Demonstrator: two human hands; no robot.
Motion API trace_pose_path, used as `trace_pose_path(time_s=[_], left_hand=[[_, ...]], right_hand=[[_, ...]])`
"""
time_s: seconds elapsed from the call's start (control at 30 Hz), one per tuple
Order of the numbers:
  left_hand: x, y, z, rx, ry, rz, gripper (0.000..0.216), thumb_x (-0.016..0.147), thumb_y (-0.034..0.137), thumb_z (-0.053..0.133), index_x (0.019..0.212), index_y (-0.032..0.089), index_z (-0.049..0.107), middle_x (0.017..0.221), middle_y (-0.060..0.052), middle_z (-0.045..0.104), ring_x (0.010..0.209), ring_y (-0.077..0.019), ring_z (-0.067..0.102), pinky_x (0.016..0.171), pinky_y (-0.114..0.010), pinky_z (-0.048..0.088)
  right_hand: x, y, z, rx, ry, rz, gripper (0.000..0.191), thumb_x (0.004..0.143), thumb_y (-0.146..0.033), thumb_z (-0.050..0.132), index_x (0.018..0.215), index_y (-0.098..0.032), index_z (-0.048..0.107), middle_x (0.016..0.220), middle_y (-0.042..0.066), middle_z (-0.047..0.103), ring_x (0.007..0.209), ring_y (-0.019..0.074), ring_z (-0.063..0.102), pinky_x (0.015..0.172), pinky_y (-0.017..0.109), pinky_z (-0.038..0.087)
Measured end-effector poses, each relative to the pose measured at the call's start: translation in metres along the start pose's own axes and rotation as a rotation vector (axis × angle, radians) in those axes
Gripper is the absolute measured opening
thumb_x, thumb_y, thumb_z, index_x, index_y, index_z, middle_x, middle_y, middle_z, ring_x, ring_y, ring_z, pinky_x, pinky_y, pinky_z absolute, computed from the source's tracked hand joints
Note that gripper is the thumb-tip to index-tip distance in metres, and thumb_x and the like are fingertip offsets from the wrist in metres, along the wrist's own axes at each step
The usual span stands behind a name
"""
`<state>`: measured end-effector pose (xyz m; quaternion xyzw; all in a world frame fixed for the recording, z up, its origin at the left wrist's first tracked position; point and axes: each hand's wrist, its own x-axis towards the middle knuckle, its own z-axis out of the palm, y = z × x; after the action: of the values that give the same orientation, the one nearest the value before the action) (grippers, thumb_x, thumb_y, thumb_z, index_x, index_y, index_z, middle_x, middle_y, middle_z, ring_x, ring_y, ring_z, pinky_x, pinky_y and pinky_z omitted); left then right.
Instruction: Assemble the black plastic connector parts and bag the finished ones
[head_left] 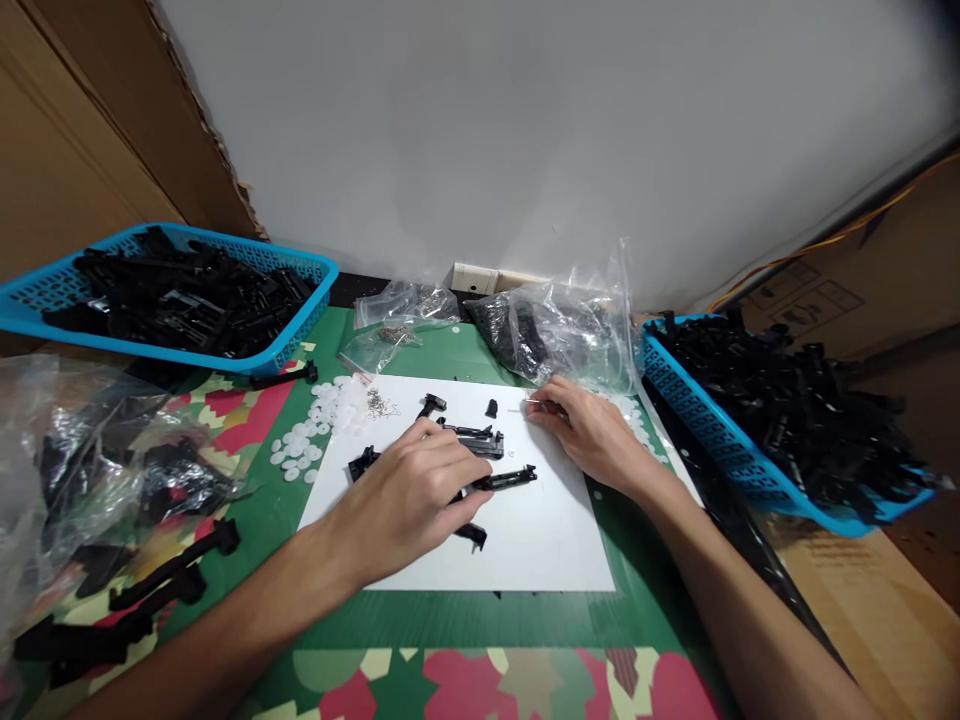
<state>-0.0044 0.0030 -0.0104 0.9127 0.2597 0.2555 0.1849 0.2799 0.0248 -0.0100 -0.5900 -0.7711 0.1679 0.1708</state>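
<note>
My left hand [424, 480] bends over the white sheet [547, 545], its thumb and fingers closed on a slim black plastic part [514, 478] that sticks out to the right. Other black plastic parts lie under and around this hand, such as one [433, 404] beyond the fingers and another [474, 536] below the thumb; the palm hides some of them. At the sheet's right edge, my right hand [574, 420] pinches a thin metal tool [531, 402], whose exact kind is too small to make out. A small black piece [491, 408] stands left of it.
Blue baskets of black parts stand at left [300, 335] and right [697, 425]. White plastic discs [300, 448] and tiny metal pieces [377, 403] lie by the sheet. Clear bags [555, 325] line the wall; more black parts [180, 565] and bags are on the left.
</note>
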Motion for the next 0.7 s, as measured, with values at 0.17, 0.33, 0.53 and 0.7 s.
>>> trace_pose_path(time_s=[0.17, 0.33, 0.53, 0.7], left_hand=[[0.000, 0.000, -0.001, -0.010, 0.027, -0.001, 0.011, 0.102, 0.019, 0.066, 0.112, 0.017, 0.070, 0.096, -0.004, 0.078, 0.091, -0.0212, 0.071, 0.090, -0.040, 0.043], [0.000, 0.001, -0.002, -0.043, 0.099, -0.015, 0.012, 0.101, 0.018, 0.068, 0.112, 0.018, 0.070, 0.099, -0.003, 0.080, 0.090, -0.0201, 0.071, 0.090, -0.039, 0.042], [0.001, 0.002, -0.004, -0.043, 0.126, -0.025, 0.014, 0.100, 0.019, 0.070, 0.114, 0.018, 0.070, 0.100, -0.003, 0.080, 0.090, -0.0197, 0.071, 0.091, -0.039, 0.043], [0.001, 0.003, -0.004, -0.043, 0.132, -0.021, 0.015, 0.099, 0.018, 0.070, 0.114, 0.018, 0.071, 0.098, -0.003, 0.080, 0.088, -0.0194, 0.071, 0.089, -0.039, 0.043]], right_hand=[[-0.007, -0.019, -0.013, 0.453, 0.001, -0.016, 0.027, 0.106, -0.045, 0.057, 0.096, -0.021, 0.063, 0.093, 0.004, 0.060, 0.075, 0.0166, 0.052, 0.065, 0.029, 0.041], [-0.015, -0.033, -0.016, 0.898, -0.117, 0.074, 0.030, 0.100, -0.050, 0.068, 0.095, -0.021, 0.061, 0.104, 0.004, 0.064, 0.055, 0.0068, 0.029, 0.047, 0.026, 0.022], [-0.016, -0.038, -0.003, 1.169, -0.151, 0.070, 0.025, 0.094, -0.040, 0.078, 0.089, -0.020, 0.064, 0.082, 0.000, 0.066, 0.047, 0.0040, 0.027, 0.043, 0.024, 0.018], [-0.016, -0.043, 0.001, 1.191, -0.050, 0.118, 0.030, 0.083, -0.035, 0.090, 0.107, -0.020, 0.077, 0.076, 0.001, 0.071, 0.048, 0.0048, 0.038, 0.041, 0.021, 0.022]])
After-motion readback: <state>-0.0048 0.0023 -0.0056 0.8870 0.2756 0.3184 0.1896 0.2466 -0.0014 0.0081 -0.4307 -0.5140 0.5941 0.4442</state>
